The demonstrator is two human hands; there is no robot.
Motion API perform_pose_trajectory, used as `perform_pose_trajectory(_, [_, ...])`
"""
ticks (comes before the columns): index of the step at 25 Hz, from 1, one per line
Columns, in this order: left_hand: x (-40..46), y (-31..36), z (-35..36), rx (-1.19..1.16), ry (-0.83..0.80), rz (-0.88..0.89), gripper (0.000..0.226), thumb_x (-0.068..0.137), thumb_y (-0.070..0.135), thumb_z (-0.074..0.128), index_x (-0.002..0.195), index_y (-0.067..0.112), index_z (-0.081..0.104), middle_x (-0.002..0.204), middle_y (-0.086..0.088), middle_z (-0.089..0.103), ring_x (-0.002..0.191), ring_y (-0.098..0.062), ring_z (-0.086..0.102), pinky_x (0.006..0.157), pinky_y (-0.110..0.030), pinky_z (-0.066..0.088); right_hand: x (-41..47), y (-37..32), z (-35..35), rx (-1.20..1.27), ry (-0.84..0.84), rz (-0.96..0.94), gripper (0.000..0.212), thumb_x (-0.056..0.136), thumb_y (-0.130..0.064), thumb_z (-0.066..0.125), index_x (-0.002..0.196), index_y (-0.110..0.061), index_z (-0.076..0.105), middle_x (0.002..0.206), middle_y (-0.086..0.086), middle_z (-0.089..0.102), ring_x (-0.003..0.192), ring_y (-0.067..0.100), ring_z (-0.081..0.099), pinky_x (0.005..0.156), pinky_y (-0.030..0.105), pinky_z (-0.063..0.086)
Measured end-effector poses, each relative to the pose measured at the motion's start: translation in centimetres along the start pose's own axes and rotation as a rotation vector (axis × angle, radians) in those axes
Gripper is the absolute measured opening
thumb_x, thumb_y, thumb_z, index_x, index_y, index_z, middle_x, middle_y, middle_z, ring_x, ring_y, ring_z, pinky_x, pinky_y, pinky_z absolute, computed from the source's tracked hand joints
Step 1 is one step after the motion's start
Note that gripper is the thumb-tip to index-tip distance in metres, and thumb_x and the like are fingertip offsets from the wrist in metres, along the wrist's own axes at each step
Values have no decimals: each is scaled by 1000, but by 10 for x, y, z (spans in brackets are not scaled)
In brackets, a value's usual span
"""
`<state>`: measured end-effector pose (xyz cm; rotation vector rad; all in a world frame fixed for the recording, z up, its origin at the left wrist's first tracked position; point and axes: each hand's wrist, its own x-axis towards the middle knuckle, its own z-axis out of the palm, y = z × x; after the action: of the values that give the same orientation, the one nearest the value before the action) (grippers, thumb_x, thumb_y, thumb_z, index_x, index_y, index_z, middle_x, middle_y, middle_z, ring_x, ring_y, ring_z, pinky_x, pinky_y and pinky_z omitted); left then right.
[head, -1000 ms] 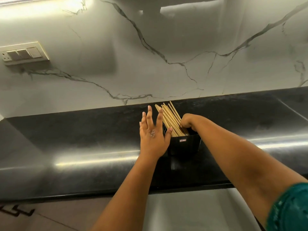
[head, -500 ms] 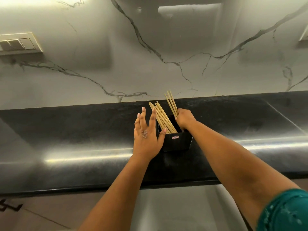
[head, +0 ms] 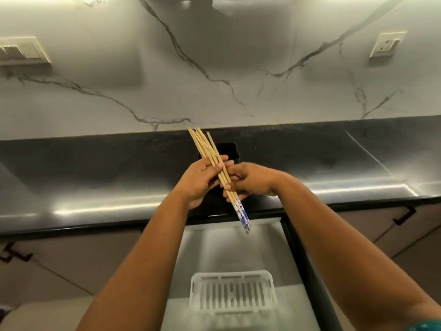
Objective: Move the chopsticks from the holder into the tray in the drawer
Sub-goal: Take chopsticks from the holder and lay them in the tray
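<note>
Bamboo chopsticks (head: 216,167) now out of the holder (head: 229,150), both hands (head: 199,181) (head: 250,180) holding them; tray (head: 232,292) at 6 o'clock.

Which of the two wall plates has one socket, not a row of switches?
The wall plate on the right; the left plate carries a row of rocker switches.

Black holder (head: 218,151) on glossy dark countertop (head: 95,177)

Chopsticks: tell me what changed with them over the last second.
The chopsticks came up out of the black holder toward the person. The right hand pulled them out; the left hand, open beside the holder before, now grips them too. The holder stayed on the counter.
</note>
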<state>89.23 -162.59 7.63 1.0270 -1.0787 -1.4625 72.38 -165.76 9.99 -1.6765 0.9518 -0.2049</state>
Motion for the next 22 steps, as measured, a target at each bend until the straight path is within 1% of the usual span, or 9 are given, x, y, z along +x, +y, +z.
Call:
perform_pose_trajectory(4, [-40,-70,10,-219,148,-189,24,98,6,44,117,1,58,108,-14,69,104,-25,66,88,-36,56,-14,67,37,1,-27,110,15,96,-11,55,107,-8,63,94,5,72,88,17,70,88,36,57])
perform_pose_trajectory(7, [-61,-120,10,-339,342,-250,22,99,6,42,115,1,56,105,-14,68,99,-25,67,83,-37,58,-24,118,67,-43,-77,252,24,100,-21,47,113,-9,63,99,6,70,92,18,68,96,40,52])
perform_pose_trajectory(10, [-79,-169,5,-416,559,-326,18,100,4,39,110,0,54,101,-14,64,92,-25,66,83,-39,52,-32,161,100,-102,-118,350,28,102,-23,42,118,-8,59,95,4,64,86,16,62,85,31,52])
perform_pose_trajectory(12, [-93,-199,5,-453,618,-394,16,100,1,37,106,-1,52,99,-14,62,88,-26,65,80,-40,51,-32,188,122,-171,-106,383,24,102,-19,41,114,-7,58,83,0,59,72,10,56,70,20,50])
perform_pose_trajectory(14, [-107,-221,0,-464,647,-459,15,99,-1,39,96,4,53,96,-14,64,85,-25,64,74,-38,52,-30,213,136,-315,-99,397,23,101,-16,42,114,-5,58,85,-1,59,67,8,55,59,14,44])
perform_pose_trajectory(16, [-119,-233,-18,-341,661,-518,17,98,1,44,92,9,58,94,-13,65,81,-21,63,72,-32,52,-26,233,143,-450,-85,407,27,99,-14,45,121,-5,58,103,7,63,91,19,65,72,21,47])
perform_pose_trajectory(18, [-126,-244,-46,-6,697,-554,12,96,6,51,93,11,61,100,-14,66,78,-19,62,71,-27,50,-19,248,145,-545,-56,435,33,98,-15,46,127,-4,57,124,13,61,117,28,57,92,30,44])
perform_pose_trajectory(20, [-134,-252,-73,357,734,-561,6,93,11,57,96,12,62,107,-14,66,86,-22,62,74,-28,47,-10,265,149,-687,-109,463,36,99,-16,46,134,-8,52,137,9,54,125,25,52,100,29,40])
perform_pose_trajectory(22, [-139,-259,-85,512,676,-592,10,93,16,57,101,13,63,113,-13,65,97,-24,59,81,-29,45,-3,274,155,-794,-171,476,37,98,-15,49,134,-8,51,137,8,53,124,24,54,101,28,41])
